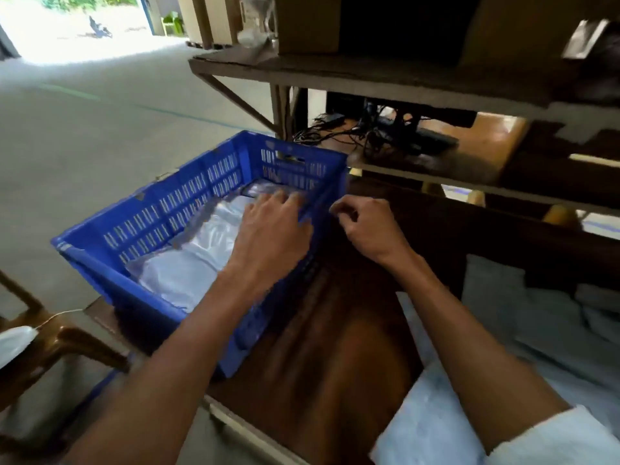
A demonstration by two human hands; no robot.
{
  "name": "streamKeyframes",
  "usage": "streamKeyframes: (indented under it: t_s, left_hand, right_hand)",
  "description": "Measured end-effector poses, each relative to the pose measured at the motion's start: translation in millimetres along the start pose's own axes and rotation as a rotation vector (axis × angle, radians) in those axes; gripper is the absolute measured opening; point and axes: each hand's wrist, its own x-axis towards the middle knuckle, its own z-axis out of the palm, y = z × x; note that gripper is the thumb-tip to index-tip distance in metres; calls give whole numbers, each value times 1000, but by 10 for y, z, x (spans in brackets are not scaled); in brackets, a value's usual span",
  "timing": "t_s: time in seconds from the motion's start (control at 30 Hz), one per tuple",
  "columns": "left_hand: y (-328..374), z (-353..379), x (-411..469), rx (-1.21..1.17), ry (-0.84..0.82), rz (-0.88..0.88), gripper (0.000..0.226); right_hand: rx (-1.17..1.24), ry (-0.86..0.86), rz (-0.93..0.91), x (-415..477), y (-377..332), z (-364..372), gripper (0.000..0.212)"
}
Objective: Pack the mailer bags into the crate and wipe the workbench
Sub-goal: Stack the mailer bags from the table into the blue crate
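A blue slotted crate (pixel 161 209) stands on the left end of the brown workbench (pixel 328 347). White mailer bags (pixel 191 263) lie flat inside it. My left hand (pixel 271 229) reaches over the crate's near wall, fingers spread and fairly straight above the bags at the crate's right side. My right hand (pixel 362 226) hovers just right of the crate over the bench, fingers loosely curled with nothing visible in them. More pale mailer bags (pixel 523 330) lie piled on the bench at the right, partly under my right forearm.
A dark shelf (pixel 369 78) with cardboard boxes overhangs the bench. Below it sit tangled black cables and a device (pixel 385 135). A brown chair frame (pixel 57 344) stands at the lower left beside the bench. Grey concrete floor stretches left toward a bright doorway.
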Motion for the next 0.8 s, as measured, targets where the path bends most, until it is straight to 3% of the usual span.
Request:
streamKeyframes:
  t_s: [0.1,0.23,0.33,0.43,0.6,0.73,0.8]
  left_hand:
    - [450,458,-168,-212,-192,134,40]
    - [945,1154,-641,-317,-497,240,35]
    - [1286,1436,-1071,-373,-650,288,48]
    - [1537,1426,-1432,-328,-717,338,74]
    - [1730,1400,-1724,-187,-778,366,106]
    - [1621,1465,-1714,-258,-825,360,97]
    - [1441,1460,-1652,-243,-782,337,92]
  right_hand:
    - [-76,12,188,-519,435,-254,24]
    - [-133,98,425,-1317,820,-555,24]
    - [-214,158,601,-1906,920,-700,29]
    - [-287,279,673,-2356,873,-758,33]
    - [-663,361,740,-3010,737,-784,40]
    - [-728,127,1073,-3440,858,-780,54]
    - [-689,52,1081,-3507,888,-699,56]
